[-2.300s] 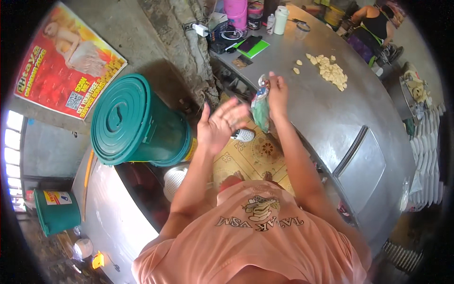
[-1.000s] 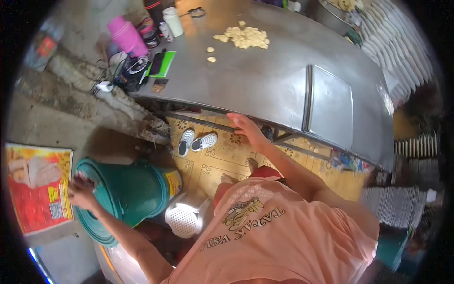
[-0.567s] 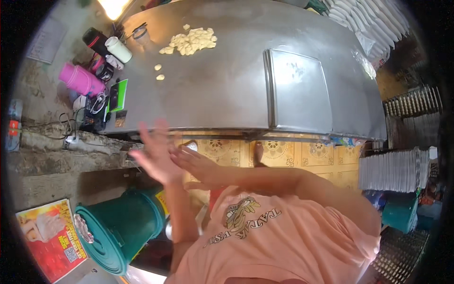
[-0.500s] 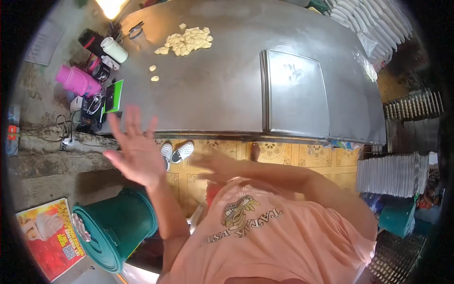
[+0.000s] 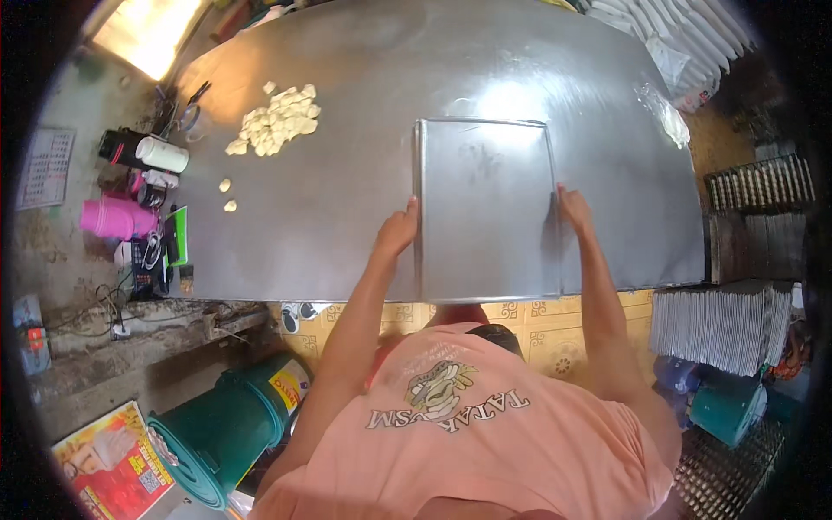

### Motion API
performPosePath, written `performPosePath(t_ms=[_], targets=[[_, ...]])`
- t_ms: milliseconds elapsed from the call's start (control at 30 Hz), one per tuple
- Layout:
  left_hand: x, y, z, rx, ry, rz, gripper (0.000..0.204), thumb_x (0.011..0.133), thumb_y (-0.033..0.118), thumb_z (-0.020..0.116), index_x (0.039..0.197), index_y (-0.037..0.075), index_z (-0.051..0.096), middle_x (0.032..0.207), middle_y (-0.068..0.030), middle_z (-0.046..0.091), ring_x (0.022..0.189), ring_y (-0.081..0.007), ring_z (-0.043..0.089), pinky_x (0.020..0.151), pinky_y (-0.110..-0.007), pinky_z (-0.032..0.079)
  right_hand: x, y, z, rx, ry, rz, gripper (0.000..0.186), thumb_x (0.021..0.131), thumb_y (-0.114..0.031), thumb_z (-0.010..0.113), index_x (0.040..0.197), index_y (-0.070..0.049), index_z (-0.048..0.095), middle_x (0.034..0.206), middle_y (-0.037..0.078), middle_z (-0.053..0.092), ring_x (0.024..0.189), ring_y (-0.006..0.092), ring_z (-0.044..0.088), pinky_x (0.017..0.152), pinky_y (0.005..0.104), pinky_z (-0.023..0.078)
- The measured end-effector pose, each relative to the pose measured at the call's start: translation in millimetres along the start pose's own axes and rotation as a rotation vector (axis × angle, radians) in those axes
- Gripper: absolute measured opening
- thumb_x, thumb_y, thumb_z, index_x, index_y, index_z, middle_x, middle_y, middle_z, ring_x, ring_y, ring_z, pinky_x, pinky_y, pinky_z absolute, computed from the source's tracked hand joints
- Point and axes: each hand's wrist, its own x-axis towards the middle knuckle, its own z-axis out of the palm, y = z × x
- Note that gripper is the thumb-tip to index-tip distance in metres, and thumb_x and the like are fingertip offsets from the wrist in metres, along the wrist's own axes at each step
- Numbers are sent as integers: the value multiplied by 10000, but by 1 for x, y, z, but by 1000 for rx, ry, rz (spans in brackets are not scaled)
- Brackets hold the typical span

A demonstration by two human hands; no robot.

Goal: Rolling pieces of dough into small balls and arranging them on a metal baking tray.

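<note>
A flat, rectangular metal baking tray [image 5: 485, 212] lies before me at the near edge of the steel table. My left hand [image 5: 398, 228] grips its left rim, fingers closed and thumb along the edge. On the opposite side, my right hand [image 5: 575, 211] is closed on the right rim. The tray's surface holds nothing. Whether other trays sit beneath it I cannot tell. Farther left on the table is a heap of pale dough pieces [image 5: 276, 123], with two loose dough pieces [image 5: 229, 205] nearer to me.
Bottles [image 5: 162, 155], a pink container [image 5: 117, 218] and a green-edged pad [image 5: 180, 234] crowd the table's left end. A lidded green bin [image 5: 221, 429] stands at lower left. Stacked trays [image 5: 715, 321] are to the right. Crumpled clear plastic [image 5: 666, 121] lies at the far right edge.
Both hands, raised and empty before, have come to the tray's two sides and closed on its rims. The view has shifted, so the dough appears lower and farther left.
</note>
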Motion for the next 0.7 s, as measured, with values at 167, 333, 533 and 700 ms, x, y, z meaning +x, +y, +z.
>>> performPosePath(t_ms=[167,333,533,700], targets=[[-5,22,-5,148,-91,-38,998,1085,701,75,1146,2,784,1195,-325,729,1254,-500,639,1142,-571,428,-53,-47,-1,-279,149,-117,861,1093,-668,278,1040,19,794,1058,300,760,1071,520,689,972,644,497],[-41,35,-34,67,0,-47,841,1109,667,203,1407,13,640,1471,-267,604,1400,-450,541,1201,-524,384,-104,-150,-63,105,77,-104,662,1125,-537,401,1339,18,691,1369,246,675,1375,447,549,1172,542,398],[-115,85,-83,-689,440,270,758,1138,585,317,1685,61,299,1747,-190,291,1609,-332,279,1302,-448,232,-239,-333,40,1029,-244,-589,603,1187,-352,318,1686,-17,275,1760,176,257,1634,295,213,1332,423,150],[-119,76,-160,-999,394,464,785,1140,589,319,1713,64,211,1781,-176,189,1644,-303,190,1324,-420,154,-310,-404,113,1502,-897,-422,730,1170,-552,262,1714,-66,231,1791,110,194,1656,239,139,1336,399,99]])
